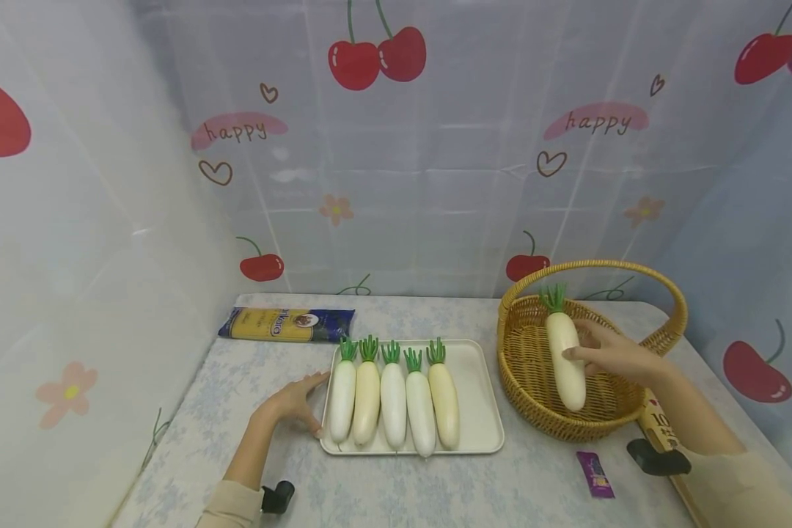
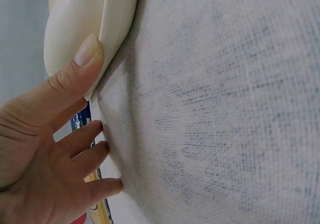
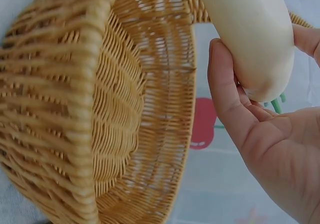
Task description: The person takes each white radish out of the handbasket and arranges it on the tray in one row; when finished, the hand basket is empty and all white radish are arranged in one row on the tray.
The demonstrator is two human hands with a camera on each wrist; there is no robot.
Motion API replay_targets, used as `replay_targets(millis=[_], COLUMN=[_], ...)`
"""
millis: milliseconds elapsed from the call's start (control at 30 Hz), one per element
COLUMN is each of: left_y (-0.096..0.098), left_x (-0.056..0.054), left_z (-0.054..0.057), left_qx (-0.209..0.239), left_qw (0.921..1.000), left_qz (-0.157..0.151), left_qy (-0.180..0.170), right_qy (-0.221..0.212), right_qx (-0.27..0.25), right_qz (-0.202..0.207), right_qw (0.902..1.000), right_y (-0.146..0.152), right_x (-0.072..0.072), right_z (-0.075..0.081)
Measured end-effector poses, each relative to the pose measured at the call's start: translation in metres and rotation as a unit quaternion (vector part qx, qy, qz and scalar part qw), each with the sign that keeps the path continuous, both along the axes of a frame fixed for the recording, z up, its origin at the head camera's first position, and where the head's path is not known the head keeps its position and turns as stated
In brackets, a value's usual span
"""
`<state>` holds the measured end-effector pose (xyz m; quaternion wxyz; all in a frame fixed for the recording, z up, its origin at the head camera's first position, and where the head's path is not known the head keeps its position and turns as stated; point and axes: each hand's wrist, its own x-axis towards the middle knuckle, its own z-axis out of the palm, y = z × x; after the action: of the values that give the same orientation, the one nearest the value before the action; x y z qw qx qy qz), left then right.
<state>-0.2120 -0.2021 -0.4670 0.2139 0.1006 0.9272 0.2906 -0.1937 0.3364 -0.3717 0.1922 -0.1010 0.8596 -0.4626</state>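
In the head view my right hand [image 1: 617,356] grips a white radish [image 1: 564,367] with green stalks over the wicker basket [image 1: 534,414]. The right wrist view shows the fingers and thumb on opposite sides of that radish [image 3: 255,29], above the basket's rim [image 3: 87,99]. My left hand [image 1: 293,405] is at the left edge of a white tray [image 1: 480,396], its fingers spread. In the left wrist view the thumb [image 2: 87,54] lies against the tray's rim [image 2: 120,14]. Several radishes [image 1: 394,403], white and cream, lie side by side in the tray, stalks pointing away.
A yellow and blue pasta packet [image 1: 284,325] lies behind the tray at the left. In front of the basket is a small purple packet [image 1: 595,474]. A tan box [image 1: 656,425] lies partly under my right forearm. Cherry-printed curtains [image 1: 396,183] enclose the table.
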Motion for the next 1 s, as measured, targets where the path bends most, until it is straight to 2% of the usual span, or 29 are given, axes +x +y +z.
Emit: replay_targets(millis=[400,800,1000], left_y=[0.001,0.000,0.000], left_x=[0.001,0.000,-0.001], left_z=[0.001,0.000,-0.001], left_qx=[-0.001,-0.004,-0.004], left_qw=[1.0000,1.0000,1.0000], left_qz=[0.000,-0.003,-0.002], left_qy=[0.004,0.007,0.002], right_qy=[0.010,0.040,0.054], right_qx=[-0.070,-0.043,-0.074], right_qz=[0.029,0.026,0.062], right_qw=[0.9971,0.9980,0.9938], right_y=[-0.014,-0.026,-0.036], right_x=[0.019,0.038,0.046], right_z=[0.002,0.006,0.005])
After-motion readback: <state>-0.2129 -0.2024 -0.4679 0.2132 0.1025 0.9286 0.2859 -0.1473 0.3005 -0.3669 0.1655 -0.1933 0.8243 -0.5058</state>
